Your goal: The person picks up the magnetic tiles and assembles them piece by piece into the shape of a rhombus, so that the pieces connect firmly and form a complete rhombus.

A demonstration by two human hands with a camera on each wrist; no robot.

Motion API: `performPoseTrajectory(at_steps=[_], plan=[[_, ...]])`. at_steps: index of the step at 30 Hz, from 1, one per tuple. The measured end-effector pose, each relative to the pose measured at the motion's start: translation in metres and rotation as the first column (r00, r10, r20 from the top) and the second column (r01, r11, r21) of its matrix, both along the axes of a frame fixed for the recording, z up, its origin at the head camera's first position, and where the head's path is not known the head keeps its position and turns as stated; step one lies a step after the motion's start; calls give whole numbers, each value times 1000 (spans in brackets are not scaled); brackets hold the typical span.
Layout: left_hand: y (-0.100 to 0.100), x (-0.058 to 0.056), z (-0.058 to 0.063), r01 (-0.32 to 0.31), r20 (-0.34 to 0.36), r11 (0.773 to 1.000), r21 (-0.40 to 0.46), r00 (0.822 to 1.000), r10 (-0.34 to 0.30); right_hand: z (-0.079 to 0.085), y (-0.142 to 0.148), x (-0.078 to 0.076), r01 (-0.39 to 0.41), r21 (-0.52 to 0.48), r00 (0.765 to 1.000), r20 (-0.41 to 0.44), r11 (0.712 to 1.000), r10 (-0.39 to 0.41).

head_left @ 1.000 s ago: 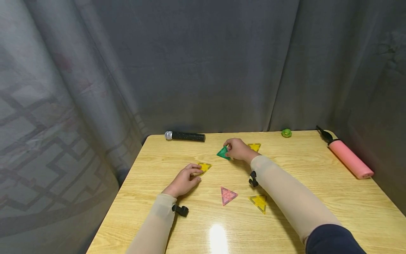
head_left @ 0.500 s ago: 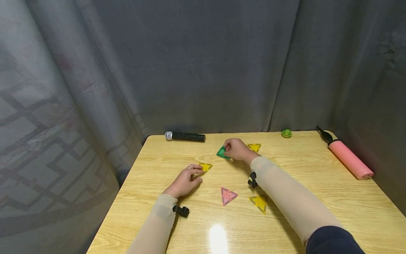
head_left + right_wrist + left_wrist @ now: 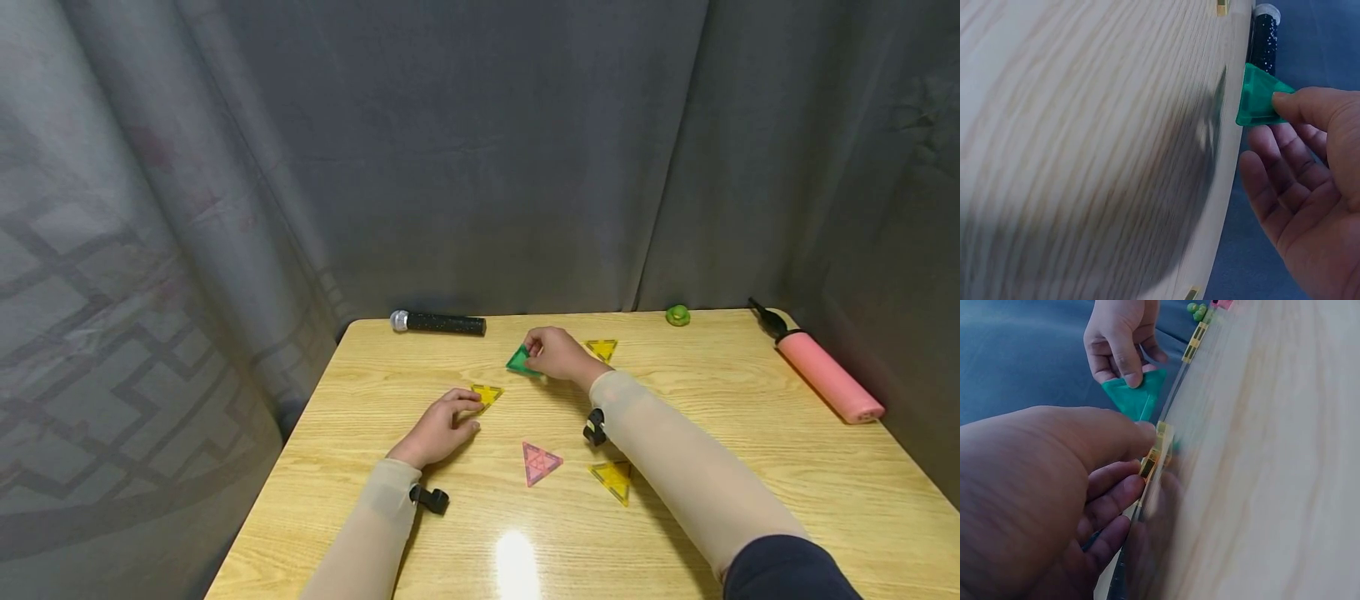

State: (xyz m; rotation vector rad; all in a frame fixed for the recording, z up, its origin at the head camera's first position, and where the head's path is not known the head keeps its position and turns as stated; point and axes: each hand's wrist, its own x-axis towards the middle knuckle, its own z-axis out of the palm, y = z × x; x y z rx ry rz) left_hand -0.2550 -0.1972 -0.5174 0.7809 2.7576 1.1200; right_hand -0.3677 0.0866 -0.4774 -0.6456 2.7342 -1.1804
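A green triangular magnetic tile [image 3: 520, 362] is pinched between the thumb and fingers of my right hand [image 3: 558, 354], near the back middle of the table. In the right wrist view the thumb lies on one corner of the green tile [image 3: 1260, 97], which stands off the tabletop. My left hand [image 3: 441, 427] rests its fingertips on a yellow triangular tile [image 3: 490, 394] that lies flat, with the thumb apart from it in the head view. The left wrist view shows the fingertips at the edge of the yellow tile [image 3: 1149, 465]; the hand partly hides it.
A pink triangular tile [image 3: 538, 464] and a yellow tile [image 3: 615, 478] lie nearer the front. Behind my right wrist sits another yellow tile [image 3: 602, 347]. Along the back edge are a black microphone [image 3: 442, 323] and a small green toy [image 3: 677, 315]; a pink hand pump [image 3: 828, 375] lies right.
My right hand has shifted slightly left with the green tile, which has turned a little. The left hand and its yellow tile have edged slightly right.
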Motion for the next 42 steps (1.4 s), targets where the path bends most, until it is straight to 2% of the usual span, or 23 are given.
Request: performPoseTrajectory(at_steps=[7,15,21,42], plan=[[1,0,1,-8,4,1000,-14,1000,8,1,-4,1,-8,-15,1000,-3,1000,8],[3,1,0,-16,-24,1000,-16,1000,15,7,-10,5,-29,-42,999,-19,999,29],[4,0,0,-29,-6,999,-37,1000,29,9,-16,8,-31,-51,999,-15,998,30],[8,1,-3,-8,4,999,-35,1000,8,10,-28,14,-69,-16,998,-4,998,69]])
